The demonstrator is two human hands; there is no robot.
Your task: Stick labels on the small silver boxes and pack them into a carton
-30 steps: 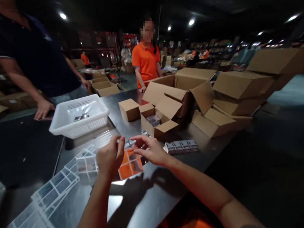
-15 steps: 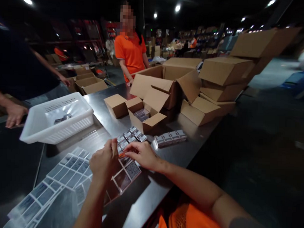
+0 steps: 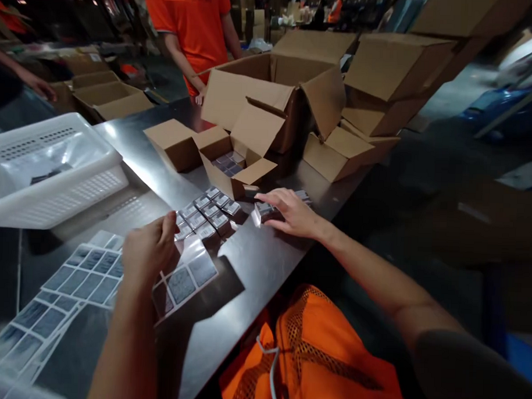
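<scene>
My left hand [image 3: 148, 255] hovers over a sheet of square labels [image 3: 185, 278] on the steel table [image 3: 255, 263], fingers curled; whether it pinches a label is hidden. My right hand [image 3: 289, 212] rests on a row of small silver packets [image 3: 262, 211] at the table's right side, fingers spread over them. Between the hands lies a group of several small packets [image 3: 207, 212]. A small open cardboard box [image 3: 236, 163] holding more packets stands just beyond.
A white plastic basket [image 3: 53, 169] sits at the left. More label sheets [image 3: 66, 285] lie at the near left. A closed small box [image 3: 174, 143] and large open cartons [image 3: 274, 89] fill the back. A person in an orange shirt [image 3: 189, 22] stands across the table.
My right hand left the label sheet and moved right onto the row of packets. My left hand stayed over the sheet. The view tilted down.
</scene>
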